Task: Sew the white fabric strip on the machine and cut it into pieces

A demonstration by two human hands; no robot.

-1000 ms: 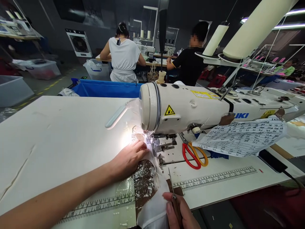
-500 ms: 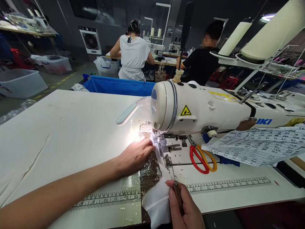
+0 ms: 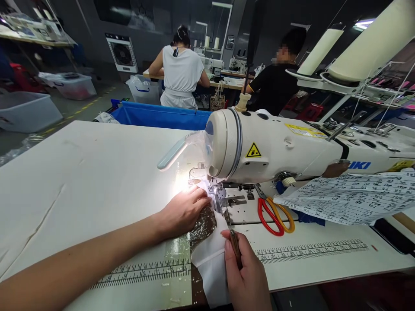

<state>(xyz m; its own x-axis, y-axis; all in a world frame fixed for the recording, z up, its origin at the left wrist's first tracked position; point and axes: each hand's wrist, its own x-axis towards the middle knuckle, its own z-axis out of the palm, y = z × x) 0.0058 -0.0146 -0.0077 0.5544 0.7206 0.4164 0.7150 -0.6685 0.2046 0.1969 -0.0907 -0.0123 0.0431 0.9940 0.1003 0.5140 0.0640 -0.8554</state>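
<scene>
Close to the lit needle area of the white sewing machine (image 3: 266, 144), my left hand (image 3: 183, 211) has its fingers bent and pressed together on a strip of white fabric (image 3: 210, 261). The fabric runs from the presser foot (image 3: 214, 190) down over the table's front edge. My right hand (image 3: 246, 272) is closed round the wooden handle of an awl (image 3: 235, 248), its thin metal shaft pointing up toward the machine's plate. The right fingers are beside the fabric; whether they also grip it I cannot tell. The left fingertips are partly hidden.
Red-and-yellow scissors (image 3: 275, 216) lie right of the needle plate, beside a written paper sheet (image 3: 353, 196). Printed rulers (image 3: 311, 252) run along the white table (image 3: 106, 172). Thread cones (image 3: 319, 52) stand upper right. A blue bin (image 3: 162, 115) and two people working are beyond.
My right hand and the awl have moved slightly left and up, toward the presser foot. The white fabric has shifted a little upward with them. My left hand stays nearly in place.
</scene>
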